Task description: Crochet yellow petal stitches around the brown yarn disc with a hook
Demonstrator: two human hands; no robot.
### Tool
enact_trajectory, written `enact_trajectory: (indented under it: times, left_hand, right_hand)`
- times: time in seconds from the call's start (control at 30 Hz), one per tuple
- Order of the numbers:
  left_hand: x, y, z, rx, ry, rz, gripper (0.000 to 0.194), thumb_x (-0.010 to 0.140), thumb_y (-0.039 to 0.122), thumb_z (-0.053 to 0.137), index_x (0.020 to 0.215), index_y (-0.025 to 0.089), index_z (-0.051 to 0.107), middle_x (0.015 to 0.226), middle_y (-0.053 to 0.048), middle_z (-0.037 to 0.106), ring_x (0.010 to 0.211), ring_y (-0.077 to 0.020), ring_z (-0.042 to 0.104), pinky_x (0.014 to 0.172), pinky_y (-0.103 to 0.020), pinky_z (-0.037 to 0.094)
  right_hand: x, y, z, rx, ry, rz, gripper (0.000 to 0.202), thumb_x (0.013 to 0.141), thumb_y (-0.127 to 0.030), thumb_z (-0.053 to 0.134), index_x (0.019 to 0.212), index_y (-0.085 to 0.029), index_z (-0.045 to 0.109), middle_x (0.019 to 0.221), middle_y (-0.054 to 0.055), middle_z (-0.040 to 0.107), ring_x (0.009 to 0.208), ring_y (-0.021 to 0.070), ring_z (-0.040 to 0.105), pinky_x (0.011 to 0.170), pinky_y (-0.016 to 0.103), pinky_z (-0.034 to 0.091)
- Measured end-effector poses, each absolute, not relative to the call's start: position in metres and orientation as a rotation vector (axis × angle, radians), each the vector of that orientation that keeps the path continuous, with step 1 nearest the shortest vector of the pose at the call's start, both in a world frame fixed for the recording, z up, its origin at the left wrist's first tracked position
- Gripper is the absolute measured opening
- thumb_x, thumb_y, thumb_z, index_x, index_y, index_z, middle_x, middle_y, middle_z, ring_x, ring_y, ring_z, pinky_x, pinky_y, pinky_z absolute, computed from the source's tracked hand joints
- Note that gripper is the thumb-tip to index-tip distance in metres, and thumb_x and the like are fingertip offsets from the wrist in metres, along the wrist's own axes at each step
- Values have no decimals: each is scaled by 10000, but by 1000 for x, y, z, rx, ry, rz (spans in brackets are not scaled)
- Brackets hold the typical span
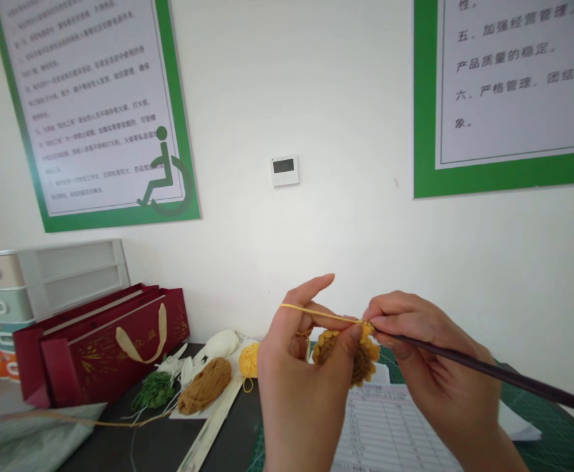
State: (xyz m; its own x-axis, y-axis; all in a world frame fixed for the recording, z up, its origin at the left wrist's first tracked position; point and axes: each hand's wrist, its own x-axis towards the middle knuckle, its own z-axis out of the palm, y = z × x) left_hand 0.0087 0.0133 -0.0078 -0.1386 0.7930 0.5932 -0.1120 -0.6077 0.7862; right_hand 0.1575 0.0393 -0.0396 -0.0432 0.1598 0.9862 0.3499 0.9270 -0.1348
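In the head view, my left hand (304,367) pinches a round crochet piece (363,364) with a brown middle and a yellow scalloped edge. Its index finger points up, and a yellow yarn strand (316,313) runs across that hand to the edge of the piece. My right hand (437,357) is closed on a dark crochet hook (500,372), whose long handle slants down to the right. The hook's tip meets the yellow edge beside my left thumb; the tip itself is hidden by fingers and yarn.
Yarn lies left of my hands: a yellow ball (249,360), a brown skein (206,385), a white ball (221,343) and a green bundle (153,391). Maroon gift bags (95,354) stand by a drawer unit (75,265). Printed sheets (390,429) lie on a green cutting mat (557,426) below my hands.
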Motion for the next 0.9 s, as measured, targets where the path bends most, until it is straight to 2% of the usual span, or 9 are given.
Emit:
enact_trajectory:
  times: [0.07,0.17,0.3,0.43,0.73,0.9]
  left_hand:
    - [9,17,-8,1455,744,1800,448,762,104,828,1168,226,683,736,6,748,766,-196,710,788,-341,569]
    - [8,23,-7,1347,652,1742,544,690,125,898,1179,189,667,694,9,751,746,-191,710,795,-325,562]
    - [6,27,-6,1237,549,1595,753,641,111,925,1315,161,595,658,14,752,712,-171,697,773,-287,544]
    - [6,29,-7,1180,501,1531,864,629,62,918,1396,133,528,651,11,753,658,-135,666,730,-245,530]
    - [6,29,-7,1158,500,1558,1117,659,29,899,1573,229,289,669,24,755,617,-120,665,722,-246,535]
    - [4,30,-7,1127,474,1518,1194,657,27,907,1605,246,215,673,28,752,647,-122,674,761,-262,537]
  right_hand:
    - [156,41,-41,-386,-1613,-178,265,902,-35,628,1043,-254,678,1015,48,720,936,184,696,775,307,581]
    - [154,44,-42,-356,-1595,-176,299,892,-10,622,1062,-249,685,1012,48,716,941,182,692,784,312,574]
    - [151,46,-43,-319,-1539,-92,305,893,5,602,1048,-239,698,993,45,708,911,172,681,763,313,561]
    - [148,46,-42,-302,-1499,-43,276,905,-6,599,1024,-235,696,979,35,704,917,159,682,758,286,565]
    - [151,47,-38,-346,-1516,55,187,923,-71,632,986,-242,672,948,13,689,915,129,685,763,223,569]
    - [155,50,-37,-311,-1544,79,194,923,-73,634,995,-242,694,969,20,700,912,135,682,755,234,565]
